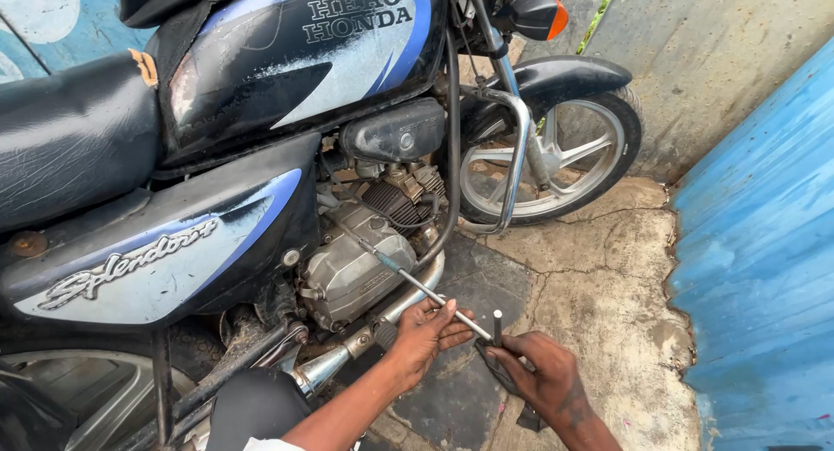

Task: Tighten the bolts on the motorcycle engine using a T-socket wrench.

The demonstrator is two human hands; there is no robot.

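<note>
T-handle wrench (434, 296) sits low in the middle of the view, its long shaft running up-left from the hands to the engine (352, 264) of a black-and-blue motorcycle (287, 60). Tip end looks seated somewhere on the engine case side, just under the cylinder fins; exact bolt is too small to tell.

Going L to R: seat (69, 129) and side panel (165, 255) are at far left, both on the bike. Engine cover looks on, exhaust pipe (347, 351) runs below it, nothing visibly removed or lying loose nearby. So, judging by that, work seems early or mid-way: a fastener is being turned, cover not off yet.

Left hand (430, 334) is curled around the shaft near the handle end, fingers wrapped, steadying it. Right hand (539, 377) is just beside it, fingers closed on the cross-handle, one end of the bar sticking up between them. Hands are near but not touching.

Further R: front wheel (556, 155) w/ crash guard (512, 155), cracked concrete floor (608, 277), blue metal sheet (756, 268) at far right.
</note>
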